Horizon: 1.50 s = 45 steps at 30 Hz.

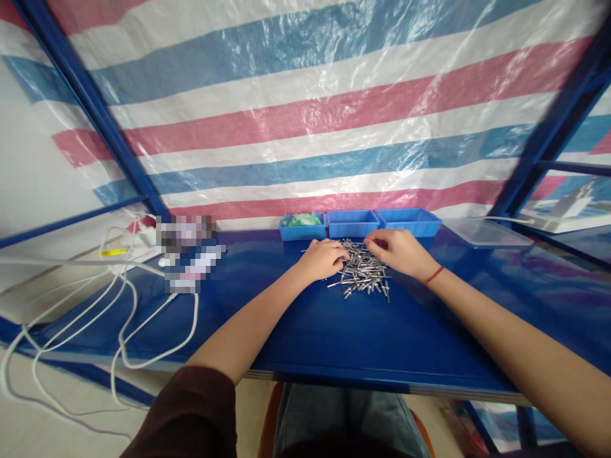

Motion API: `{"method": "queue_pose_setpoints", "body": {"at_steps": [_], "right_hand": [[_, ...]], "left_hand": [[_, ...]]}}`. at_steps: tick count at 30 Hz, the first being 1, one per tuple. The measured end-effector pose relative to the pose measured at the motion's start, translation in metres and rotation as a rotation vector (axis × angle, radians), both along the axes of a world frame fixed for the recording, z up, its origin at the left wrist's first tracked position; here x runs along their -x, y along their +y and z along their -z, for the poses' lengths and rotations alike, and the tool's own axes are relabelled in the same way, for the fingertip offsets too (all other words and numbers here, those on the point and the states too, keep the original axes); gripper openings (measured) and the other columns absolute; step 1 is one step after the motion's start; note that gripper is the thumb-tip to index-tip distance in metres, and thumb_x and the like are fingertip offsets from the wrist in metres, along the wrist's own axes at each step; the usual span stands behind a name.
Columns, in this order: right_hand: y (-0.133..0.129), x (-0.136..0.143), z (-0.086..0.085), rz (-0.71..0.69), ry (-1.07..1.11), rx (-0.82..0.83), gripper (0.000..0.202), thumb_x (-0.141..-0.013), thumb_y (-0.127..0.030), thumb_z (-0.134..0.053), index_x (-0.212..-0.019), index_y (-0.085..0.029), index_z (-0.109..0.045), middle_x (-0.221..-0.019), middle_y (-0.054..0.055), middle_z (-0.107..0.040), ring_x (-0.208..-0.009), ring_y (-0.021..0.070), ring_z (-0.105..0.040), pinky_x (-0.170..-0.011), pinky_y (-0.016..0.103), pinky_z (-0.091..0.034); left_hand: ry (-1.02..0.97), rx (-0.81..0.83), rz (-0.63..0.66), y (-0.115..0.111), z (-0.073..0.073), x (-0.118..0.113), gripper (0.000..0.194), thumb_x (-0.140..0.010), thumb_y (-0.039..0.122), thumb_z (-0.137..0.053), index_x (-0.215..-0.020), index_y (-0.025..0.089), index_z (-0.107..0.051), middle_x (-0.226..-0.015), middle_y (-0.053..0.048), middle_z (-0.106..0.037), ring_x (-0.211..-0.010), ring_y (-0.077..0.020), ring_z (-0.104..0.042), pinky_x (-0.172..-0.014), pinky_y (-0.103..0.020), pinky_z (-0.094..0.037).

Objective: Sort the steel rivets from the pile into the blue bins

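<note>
A loose pile of silver metal blind rivets (365, 275) lies on the blue tabletop, their thin pins pointing every way. My left hand (325, 258) rests at the left side of the pile, its fingers curled in at the edge of the rivets. Whatever sits between those fingertips is too small to make out. On the other side, my right hand (397, 252) has thumb and fingers pinched together over the upper right of the pile. I cannot tell what, if anything, is in that pinch. A red cord circles the right wrist.
Behind the pile stand three blue bins: a left bin (286, 234) with green and clear plastic inside, a middle bin (353, 229) and a right bin (414, 226). A clear lid (487, 233) lies right. White cables (128, 318) hang over the left side.
</note>
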State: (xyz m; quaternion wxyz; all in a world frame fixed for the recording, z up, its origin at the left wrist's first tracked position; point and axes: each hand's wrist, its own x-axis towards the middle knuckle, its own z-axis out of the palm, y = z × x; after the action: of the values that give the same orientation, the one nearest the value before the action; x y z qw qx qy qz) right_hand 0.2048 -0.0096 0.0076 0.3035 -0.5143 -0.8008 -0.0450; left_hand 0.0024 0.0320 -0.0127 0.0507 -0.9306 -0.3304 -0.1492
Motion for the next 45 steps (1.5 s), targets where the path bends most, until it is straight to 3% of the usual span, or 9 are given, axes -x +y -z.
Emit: {"method": "queue_pose_setpoints", "body": {"at_steps": [9,14,20,26,32,37,41,45], "right_hand": [[0.0,0.002,0.003,-0.03,0.004,0.041,0.026,-0.084,-0.03,-0.045,-0.076,-0.019,-0.067,-0.074,0.003,-0.069,-0.065,0.0171,-0.061,-0.061,0.03,-0.04],[0.0,0.004,0.004,-0.071,0.002,0.067,0.027,-0.084,-0.03,-0.044,-0.077,-0.019,-0.068,-0.073,0.003,-0.069,-0.063,0.0164,-0.06,-0.06,0.029,-0.04],[-0.001,0.005,0.005,-0.099,-0.008,0.094,0.028,-0.084,-0.031,-0.044,-0.078,-0.02,-0.069,-0.071,0.003,-0.068,-0.061,0.016,-0.059,-0.058,0.029,-0.04],[0.0,0.006,0.007,-0.107,-0.008,0.088,0.027,-0.085,-0.032,-0.045,-0.079,-0.019,-0.069,-0.072,0.003,-0.068,-0.062,0.0157,-0.059,-0.059,0.028,-0.04],[0.002,0.015,0.014,-0.174,0.18,0.111,0.029,-0.084,-0.039,-0.048,-0.08,-0.018,-0.068,-0.077,0.004,-0.069,-0.063,0.0153,-0.059,-0.06,0.028,-0.043],[0.005,0.023,0.022,-0.189,0.438,0.177,0.031,-0.081,-0.044,-0.052,-0.081,-0.017,-0.067,-0.078,0.005,-0.071,-0.069,0.0176,-0.062,-0.064,0.03,-0.046],[0.005,0.025,0.024,-0.184,0.541,0.207,0.033,-0.078,-0.047,-0.055,-0.078,-0.016,-0.067,-0.076,0.006,-0.07,-0.067,0.018,-0.062,-0.064,0.032,-0.048],[0.004,0.025,0.023,-0.174,0.578,0.192,0.033,-0.076,-0.048,-0.057,-0.077,-0.016,-0.067,-0.073,0.005,-0.069,-0.066,0.0179,-0.061,-0.064,0.033,-0.048]], "left_hand": [[-0.002,0.021,0.01,0.0,-0.002,0.002,0.016,-0.085,0.032,-0.053,-0.082,0.02,-0.063,-0.092,0.0,-0.069,-0.094,-0.019,-0.059,-0.076,-0.032,-0.034],[0.001,0.023,0.024,-0.001,0.001,-0.001,0.01,-0.087,0.024,-0.051,-0.092,0.022,-0.059,-0.096,0.001,-0.069,-0.094,-0.0175,-0.061,-0.08,-0.033,-0.033],[-0.006,-0.064,0.025,-0.005,0.006,-0.001,0.02,-0.092,0.018,-0.039,-0.107,0.021,-0.051,-0.105,-0.004,-0.065,-0.098,-0.0205,-0.06,-0.082,-0.036,-0.036],[-0.171,-0.001,-0.029,-0.007,0.005,-0.004,0.021,-0.094,0.017,-0.031,-0.107,0.02,-0.047,-0.108,-0.005,-0.062,-0.102,-0.0198,-0.058,-0.085,-0.037,-0.04],[-0.441,0.153,0.012,-0.01,0.004,-0.01,0.016,-0.092,0.017,-0.034,-0.103,0.021,-0.046,-0.109,-0.005,-0.061,-0.1,-0.0168,-0.058,-0.086,-0.033,-0.045],[-0.531,0.209,0.016,-0.013,0.007,-0.012,0.016,-0.092,0.017,-0.035,-0.101,0.019,-0.048,-0.102,-0.005,-0.062,-0.093,-0.0159,-0.059,-0.085,-0.031,-0.046],[-0.488,0.134,-0.068,-0.013,0.011,-0.012,0.019,-0.089,0.016,-0.04,-0.103,0.021,-0.052,-0.102,-0.003,-0.064,-0.098,-0.0181,-0.057,-0.089,-0.036,-0.044],[-0.482,0.074,-0.073,-0.014,0.012,-0.011,0.016,-0.088,0.028,-0.048,-0.095,0.02,-0.06,-0.105,-0.004,-0.062,-0.1,-0.02,-0.056,-0.091,-0.037,-0.043]]}}
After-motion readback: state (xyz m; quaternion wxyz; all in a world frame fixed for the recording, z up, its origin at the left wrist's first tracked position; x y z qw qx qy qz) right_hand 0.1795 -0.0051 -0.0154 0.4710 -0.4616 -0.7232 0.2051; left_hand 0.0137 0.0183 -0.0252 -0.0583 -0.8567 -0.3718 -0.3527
